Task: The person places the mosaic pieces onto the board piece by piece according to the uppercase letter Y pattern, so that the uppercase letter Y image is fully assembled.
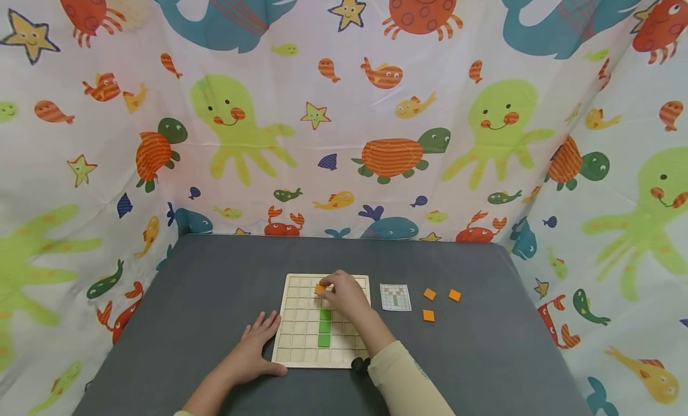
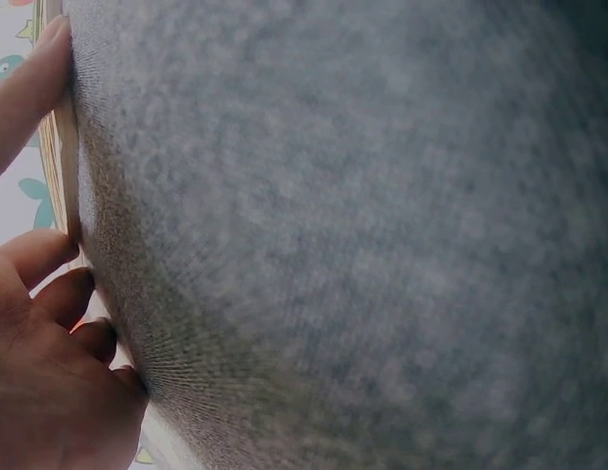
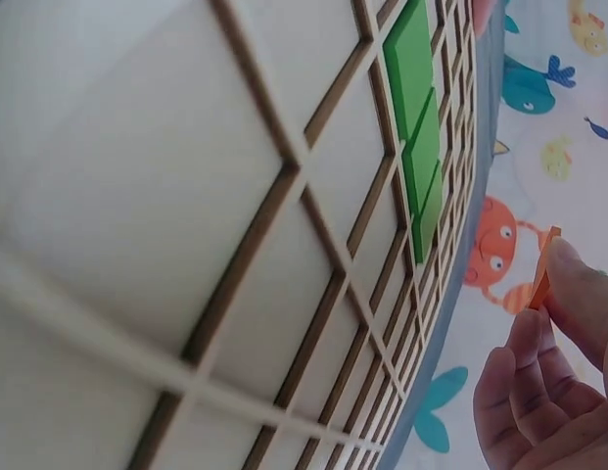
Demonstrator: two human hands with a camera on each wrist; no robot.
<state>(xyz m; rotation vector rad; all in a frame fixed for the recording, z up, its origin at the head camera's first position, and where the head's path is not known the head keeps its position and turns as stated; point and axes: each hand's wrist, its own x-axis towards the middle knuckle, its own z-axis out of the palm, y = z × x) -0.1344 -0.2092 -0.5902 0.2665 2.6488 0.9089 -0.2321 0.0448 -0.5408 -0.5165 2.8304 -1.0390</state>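
Head view: the right forearm, in a pale yellow sleeve [image 1: 405, 383], crosses the right side of the pale wooden grid board [image 1: 295, 338], hiding part of its right edge and several cells. A small dark object [image 1: 360, 364] at the board's lower right, beside the sleeve, is hard to make out. Printed grid card [image 1: 395, 298] right of the board: orange and green marks, too small to read exactly.

Right hand [image 1: 344, 293] reaches forward over the board's upper part, thumb and fingertips closed in a pinch on a thin orange square tile [image 1: 320, 289]. Fingers partly cover it there; right wrist view gives it nearly edge-on, held clear of the board, remaining fingers curled.

Left hand [image 1: 252, 353] lies at the board's left edge, fingers spread and extended, thumb by the lower left corner, grasping nothing. Left wrist view is mostly blurred grey cloth [image 2: 362, 225]; some fingertips sit in shadow.

Three green square tiles [image 1: 325, 328] fill adjoining cells in one column, nearer the person than the held tile. Three loose orange tiles [image 1: 428, 316] lie right of the card, apart from one another.
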